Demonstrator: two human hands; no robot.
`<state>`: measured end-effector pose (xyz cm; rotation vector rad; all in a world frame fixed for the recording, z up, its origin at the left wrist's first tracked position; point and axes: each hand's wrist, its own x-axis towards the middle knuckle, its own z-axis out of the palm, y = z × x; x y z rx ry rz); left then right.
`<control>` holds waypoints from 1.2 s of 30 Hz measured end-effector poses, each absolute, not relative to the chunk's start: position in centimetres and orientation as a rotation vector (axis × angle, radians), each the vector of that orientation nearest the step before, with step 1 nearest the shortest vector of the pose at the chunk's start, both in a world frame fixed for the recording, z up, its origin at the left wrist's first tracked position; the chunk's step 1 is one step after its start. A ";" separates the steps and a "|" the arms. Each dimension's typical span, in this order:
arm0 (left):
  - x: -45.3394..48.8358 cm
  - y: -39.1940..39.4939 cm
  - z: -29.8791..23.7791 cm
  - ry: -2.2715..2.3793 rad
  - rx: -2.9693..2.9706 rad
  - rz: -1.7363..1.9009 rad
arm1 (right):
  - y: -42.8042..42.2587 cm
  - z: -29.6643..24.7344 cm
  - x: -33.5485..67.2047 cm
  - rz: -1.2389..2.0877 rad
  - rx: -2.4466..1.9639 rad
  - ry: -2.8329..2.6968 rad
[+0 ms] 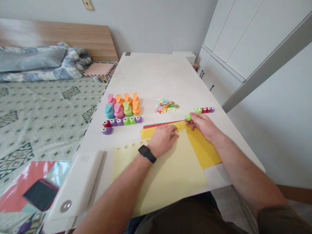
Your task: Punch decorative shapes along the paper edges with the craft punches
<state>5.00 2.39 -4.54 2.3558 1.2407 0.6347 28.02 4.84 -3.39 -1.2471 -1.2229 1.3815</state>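
My left hand (162, 139), with a black watch on the wrist, lies palm down on a pale yellow sheet of paper (165, 172), fingers curled at its top edge, where a row of holes is punched. My right hand (203, 125) pinches a small green paper punch (188, 116) at the corner of the stacked sheets. Under the pale sheet lie a darker yellow sheet (204, 148) and a red sheet (158, 124).
On the white table (151, 78) stand several large coloured punches (123, 105), a row of small punches (122, 122), another short row (206, 110) and a heap of paper confetti (167, 106). A white box (78, 185) sits at the left edge. Bed at left, cupboards at right.
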 end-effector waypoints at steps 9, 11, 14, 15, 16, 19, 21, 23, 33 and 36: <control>4.7 2.0 -4.0 1.201 2.411 0.582 | 4.8 -3.1 27.1 1.304 -1.192 -1.324; 4.7 2.0 -3.9 1.202 2.412 0.572 | 4.8 -2.9 27.1 1.411 -1.209 -1.341; 4.7 1.9 -3.9 1.211 2.418 0.559 | 4.8 -2.9 27.0 1.385 -1.249 -1.428; 4.7 1.9 -3.9 1.218 2.417 0.556 | 4.9 -3.0 27.0 1.306 -1.246 -1.448; 4.7 1.9 -3.9 1.222 2.414 0.554 | 5.0 -3.1 27.0 1.230 -1.232 -1.451; 4.6 1.8 -3.9 1.226 2.405 0.552 | 5.3 -3.6 27.0 1.144 -1.207 -1.425; 4.5 1.9 -4.0 1.225 2.405 0.552 | 5.5 -3.8 27.2 1.106 -1.231 -1.419; 4.6 1.9 -4.0 1.225 2.406 0.554 | 5.6 -4.1 27.3 1.070 -1.258 -1.417; 4.4 1.9 -3.2 1.164 2.380 0.621 | 5.8 -4.3 28.5 1.124 -1.432 -1.410; 4.2 1.9 -2.7 1.148 2.348 0.680 | 5.7 -3.9 28.8 1.151 -1.476 -1.423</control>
